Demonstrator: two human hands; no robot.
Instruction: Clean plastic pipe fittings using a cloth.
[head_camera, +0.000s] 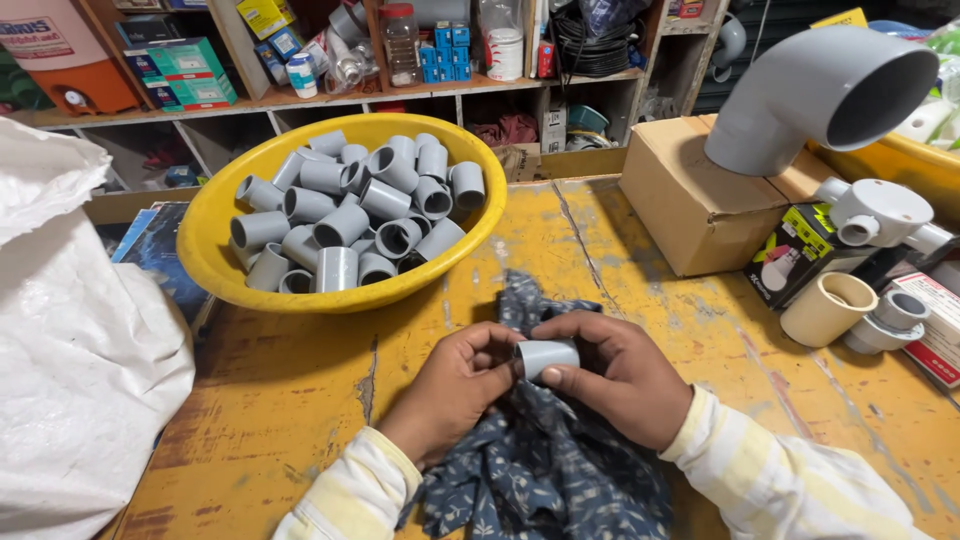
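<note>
Both hands are on one small grey coupler (548, 356), held just above a blue patterned cloth (540, 470) on the yellow table (300, 400). Right hand (620, 375) curls round it, thumb underneath; left hand (455, 385) pinches its other end. Yellow bowl (215, 215) of couplers sits behind.

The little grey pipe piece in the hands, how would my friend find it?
Start at the big yellow bowl heaped with short grey plastic pipe couplers, then drop to the blue patterned cloth on the worn yellow table. The small grey pipe coupler sits between both hands, the only one outside the bowl.
</note>
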